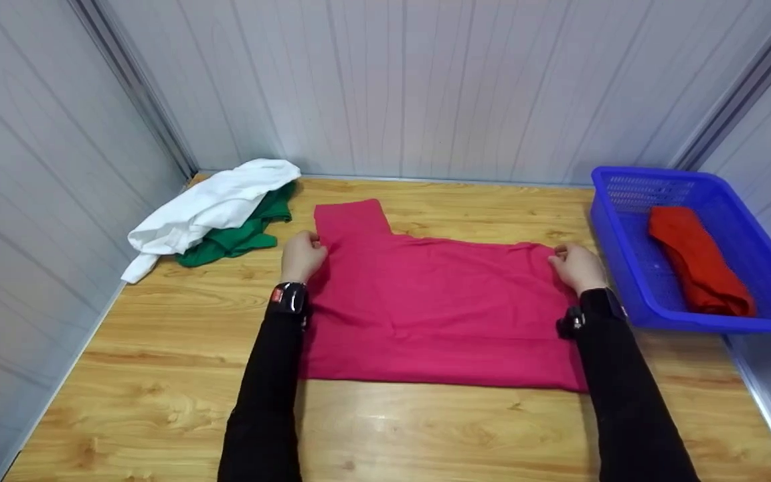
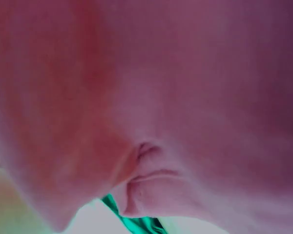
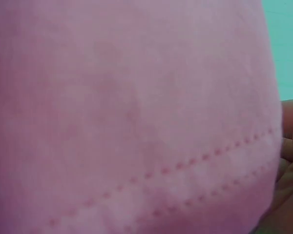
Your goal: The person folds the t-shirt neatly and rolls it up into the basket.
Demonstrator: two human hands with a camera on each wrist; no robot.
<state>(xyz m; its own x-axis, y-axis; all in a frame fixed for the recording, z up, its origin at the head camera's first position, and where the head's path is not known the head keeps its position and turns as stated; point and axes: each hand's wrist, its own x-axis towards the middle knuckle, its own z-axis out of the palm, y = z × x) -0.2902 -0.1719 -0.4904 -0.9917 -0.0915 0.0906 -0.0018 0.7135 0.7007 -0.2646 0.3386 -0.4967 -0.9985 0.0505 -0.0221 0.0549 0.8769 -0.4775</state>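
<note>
The pink shirt lies spread on the table, between the two hands and in front of the wall; a short flap of it juts toward the wall at its far left corner, and soft wrinkles cross its middle; the left hand pinches the shirt's left edge just below that flap, thumb and fingers close together; the right hand pinches the far right corner, its fingers likewise drawn in on the cloth; the wrist views are mostly filled by blurred pink cloth, the right one showing two lines of stitching along an edge and part of the hand beside it; left of the shirt, near the wall, a white cloth lies crumpled partly over a green cloth; to the right, just beyond the right hand, stands the blue basket, with a folded red cloth inside; black sleeves cover both arms.
</note>
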